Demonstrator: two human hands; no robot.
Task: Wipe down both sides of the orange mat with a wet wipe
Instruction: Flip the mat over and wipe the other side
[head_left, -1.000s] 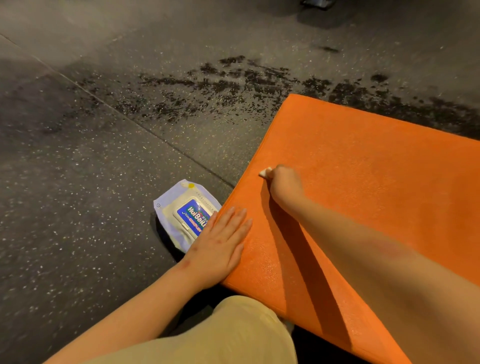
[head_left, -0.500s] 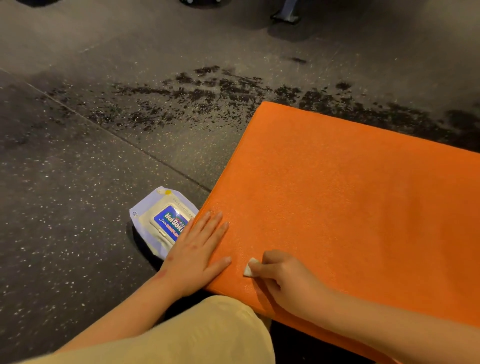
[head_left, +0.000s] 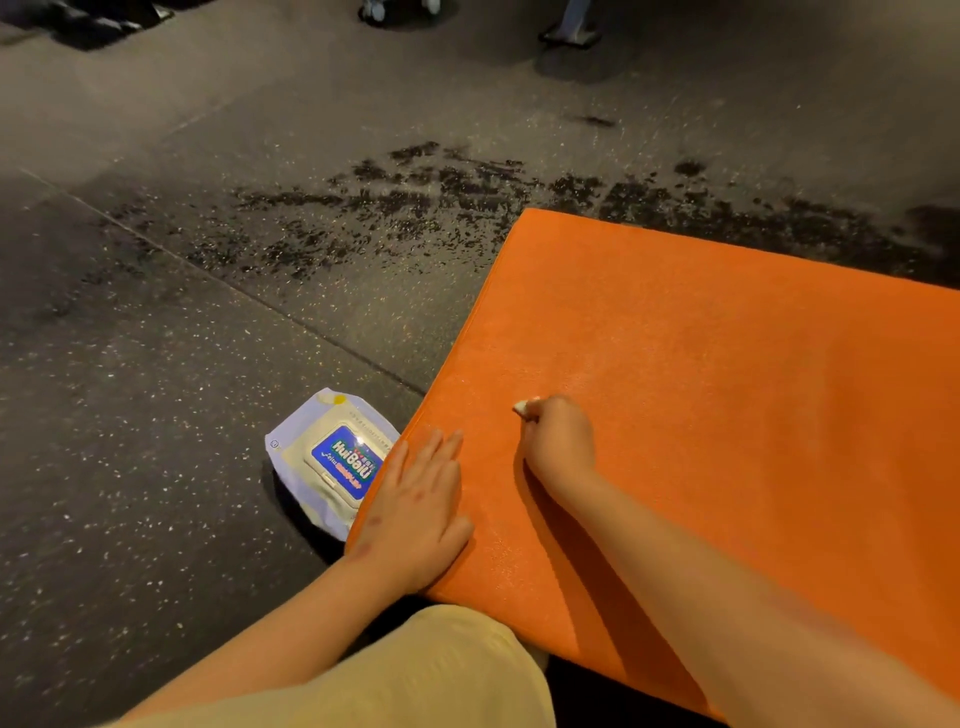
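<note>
While my left hand is pressing flat, fingers together, on the near edge of the orange mat on the floor, I am wiping its upper side with the wet wipe pinched in my right hand, judging the next stroke needs reaching rightward.

Orange mat, grey floor (white-speckled), white wipe

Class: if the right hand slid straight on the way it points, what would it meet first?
Only bare orange mat lies ahead of the right hand and its wet wipe, then likely the mat's edge and the floor.
</note>
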